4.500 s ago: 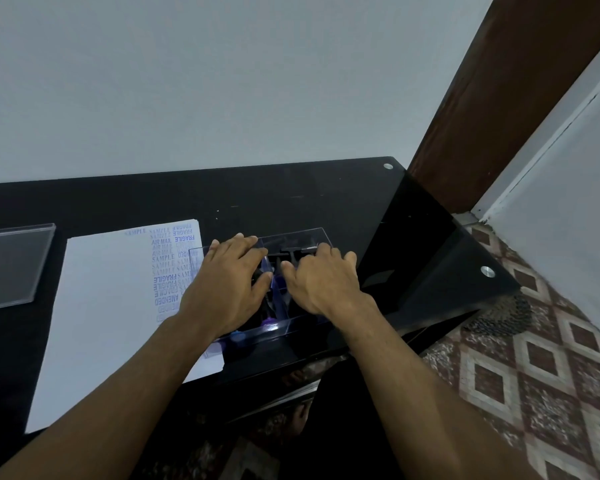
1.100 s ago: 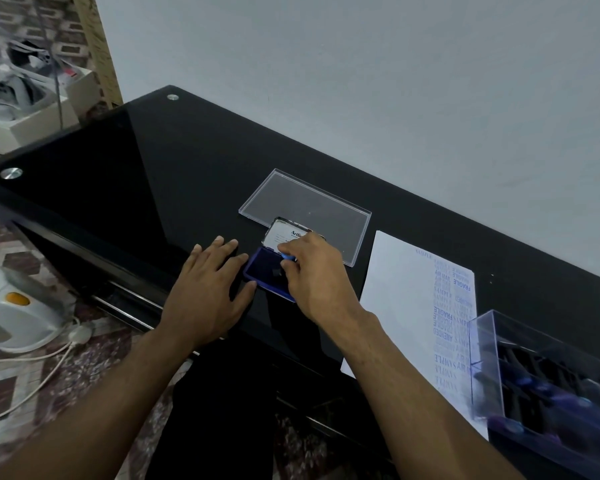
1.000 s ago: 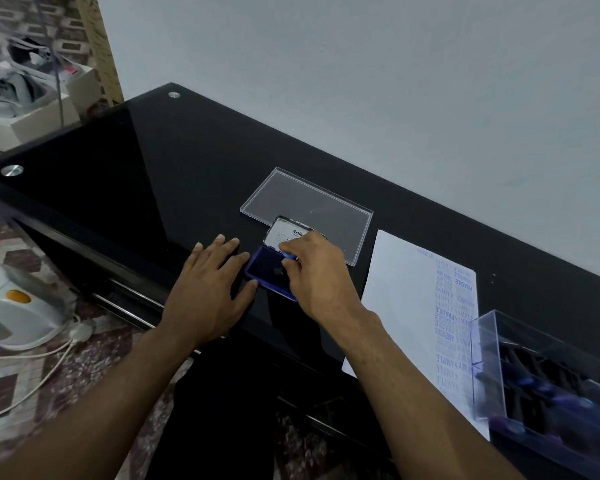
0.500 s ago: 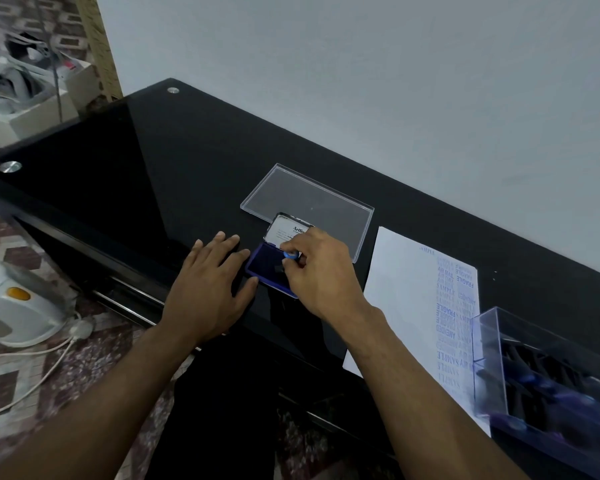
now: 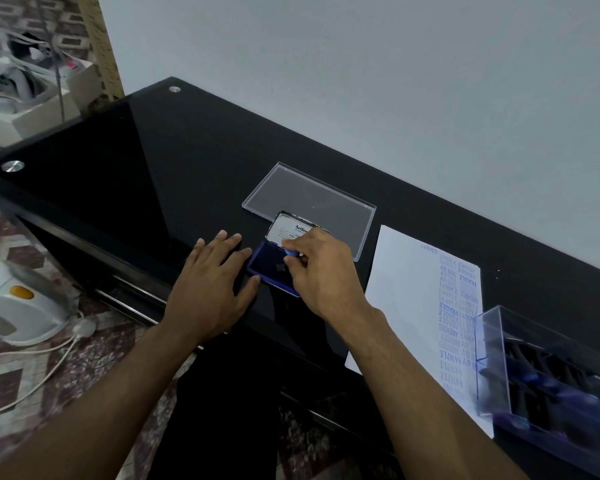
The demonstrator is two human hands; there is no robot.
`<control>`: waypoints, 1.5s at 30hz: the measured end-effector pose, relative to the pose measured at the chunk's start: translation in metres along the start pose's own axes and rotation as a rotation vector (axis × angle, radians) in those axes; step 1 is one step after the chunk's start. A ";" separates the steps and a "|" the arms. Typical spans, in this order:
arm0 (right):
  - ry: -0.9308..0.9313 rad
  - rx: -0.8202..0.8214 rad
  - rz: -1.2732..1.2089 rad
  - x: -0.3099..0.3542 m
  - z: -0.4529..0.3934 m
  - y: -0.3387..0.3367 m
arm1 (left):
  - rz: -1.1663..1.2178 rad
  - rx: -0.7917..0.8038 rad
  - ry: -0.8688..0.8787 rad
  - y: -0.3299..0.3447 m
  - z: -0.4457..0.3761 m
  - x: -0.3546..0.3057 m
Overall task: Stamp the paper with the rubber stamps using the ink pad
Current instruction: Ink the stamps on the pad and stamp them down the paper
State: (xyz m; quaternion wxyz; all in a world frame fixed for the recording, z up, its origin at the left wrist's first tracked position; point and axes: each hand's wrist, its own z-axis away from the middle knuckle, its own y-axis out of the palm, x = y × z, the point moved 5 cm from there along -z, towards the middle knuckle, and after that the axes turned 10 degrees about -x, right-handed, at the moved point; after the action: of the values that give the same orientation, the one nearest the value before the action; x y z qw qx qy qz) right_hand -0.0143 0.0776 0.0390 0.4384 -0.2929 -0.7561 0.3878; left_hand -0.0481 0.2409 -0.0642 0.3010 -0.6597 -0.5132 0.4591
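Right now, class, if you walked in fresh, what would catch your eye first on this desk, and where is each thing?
The right hand pinches a small blue-handled rubber stamp over the open blue ink pad near the black glass desk's front edge, while the left hand lies flat beside it. To the right lies white paper with columns of blue imprints, and a clear stamp box overlaps its right edge.

Dim, soft indoor light; glossy table (image 5: pixel 194 174) reflects wall; edges blurred, bowed.
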 end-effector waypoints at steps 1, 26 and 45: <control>0.007 0.003 -0.005 0.000 0.000 0.000 | 0.000 0.000 0.000 0.000 0.000 0.000; 0.071 0.008 -0.075 -0.007 0.000 0.000 | 0.106 0.023 -0.042 -0.009 -0.002 -0.002; 0.367 -0.320 -0.096 -0.131 0.033 -0.104 | 0.327 0.054 0.138 0.011 -0.062 -0.157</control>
State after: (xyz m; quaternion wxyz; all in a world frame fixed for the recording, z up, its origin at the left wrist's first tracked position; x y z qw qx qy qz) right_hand 0.0038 -0.0905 0.0598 0.5343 -0.3879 -0.7286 0.1822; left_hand 0.0054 0.0926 -0.0025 0.2743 -0.7561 -0.3647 0.4692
